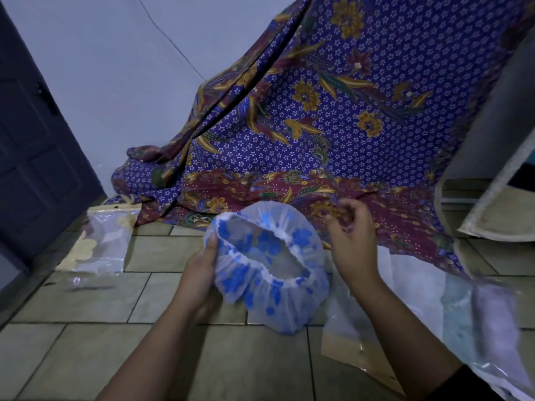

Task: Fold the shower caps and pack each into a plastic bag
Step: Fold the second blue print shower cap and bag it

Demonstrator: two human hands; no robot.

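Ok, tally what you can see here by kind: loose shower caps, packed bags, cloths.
Loose shower caps: 1, the blue-flowered shower cap, held by the left hand.
Packed bags: 1, the packed plastic bag at left.
Cloths: 1, the patterned cloth.
Total: 3; the plastic heap at right is too blurred to count.

Translucent white shower cap [269,270] with blue flowers, purple batik cloth [333,111] with gold blooms
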